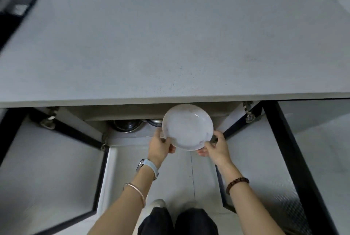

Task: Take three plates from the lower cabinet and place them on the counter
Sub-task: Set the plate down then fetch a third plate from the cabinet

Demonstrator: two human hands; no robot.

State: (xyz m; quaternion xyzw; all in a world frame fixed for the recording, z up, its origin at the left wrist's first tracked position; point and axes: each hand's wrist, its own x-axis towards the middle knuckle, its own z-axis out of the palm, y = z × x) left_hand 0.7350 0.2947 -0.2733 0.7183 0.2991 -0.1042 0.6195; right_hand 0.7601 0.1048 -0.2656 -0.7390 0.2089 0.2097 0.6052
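Just below the front edge of the counter (170,45), a white plate (187,126) is held in front of the open lower cabinet (132,132), above the floor and clear of the shelf. The left hand (160,145) closes on the plate's near-left rim, and the right hand (215,147) closes on its near-right rim, fingers curled under and thumbs on top. Two hands on opposite sides likely keep the smooth dish level and steady as it passes the counter's overhang. Whether more plates sit stacked beneath this one cannot be told; only one face shows.

The plate is round, so it has no long axis to speak of. Its hollow side faces up toward the camera, and it seems tipped slightly, with the far rim nearest the counter edge. Both cabinet doors (47,168) stand swung wide to either side of the counter's front, which leaves room for the arms. Under the counter, left of the plate, dark metal pots (126,125) sit inside the cabinet. The counter top shows no plates yet, so the task looks to be at an early stage.
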